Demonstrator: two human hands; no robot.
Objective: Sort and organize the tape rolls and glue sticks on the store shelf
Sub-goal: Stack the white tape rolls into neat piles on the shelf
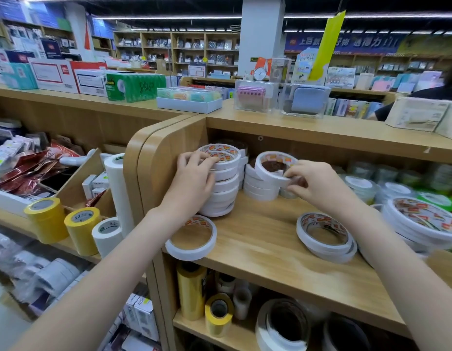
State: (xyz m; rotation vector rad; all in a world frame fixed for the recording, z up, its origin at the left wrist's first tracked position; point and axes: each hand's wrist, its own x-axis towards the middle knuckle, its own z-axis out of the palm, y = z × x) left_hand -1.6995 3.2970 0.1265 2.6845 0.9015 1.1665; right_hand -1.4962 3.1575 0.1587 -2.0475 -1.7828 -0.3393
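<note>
A tall stack of white tape rolls [223,183] stands at the back left of the wooden shelf [260,239]. My left hand [194,173] rests against its left side, fingers curled over the top roll. My right hand [308,183] pinches a tilted white tape roll [270,165] at its near rim, above a shorter stack [260,188]. One single roll [192,239] lies flat at the shelf's front left edge. A low pile of thin rolls [326,236] lies front right. No glue sticks are visible.
Large wide rolls [427,224] are piled at the right. Yellow tape rolls [46,219] and a white one [107,236] stand on the neighbouring shelf to the left. More rolls [217,315] fill the shelf below. A person in black [422,97] stands beyond the counter.
</note>
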